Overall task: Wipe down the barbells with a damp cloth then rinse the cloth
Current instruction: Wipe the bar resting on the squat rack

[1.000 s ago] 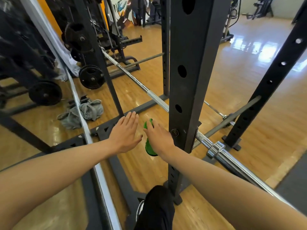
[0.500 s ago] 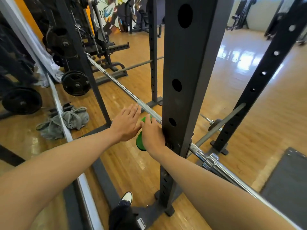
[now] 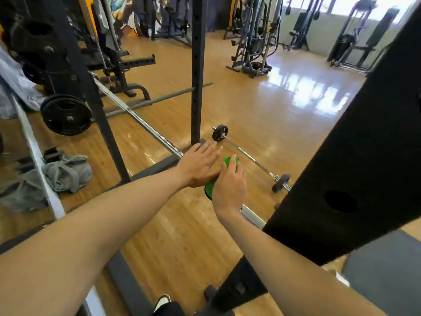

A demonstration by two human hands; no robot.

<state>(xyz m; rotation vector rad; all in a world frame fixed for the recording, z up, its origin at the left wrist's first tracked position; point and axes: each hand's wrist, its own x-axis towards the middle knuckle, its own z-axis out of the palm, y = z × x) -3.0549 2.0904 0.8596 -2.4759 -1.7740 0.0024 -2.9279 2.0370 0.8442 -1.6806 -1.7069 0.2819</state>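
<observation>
A long chrome barbell (image 3: 141, 124) runs across a black power rack from far left to near right. My right hand (image 3: 229, 188) grips a green cloth (image 3: 230, 161) wrapped round the bar just left of the near rack upright (image 3: 355, 169). My left hand (image 3: 199, 165) lies flat with straight fingers on the bar right beside the cloth, touching it. The bar's near sleeve (image 3: 252, 216) shows below my right wrist, then goes behind the upright.
A small barbell (image 3: 248, 156) with little plates lies on the wooden floor beyond my hands. A black weight plate (image 3: 66, 115) leans at the left. A grey rag (image 3: 66, 172) lies by the mirror edge (image 3: 37, 156). Gym machines stand at the back.
My view has swung right and tilted, so the near upright now slants across the right. Both hands with the green cloth have slid a little along the bar.
</observation>
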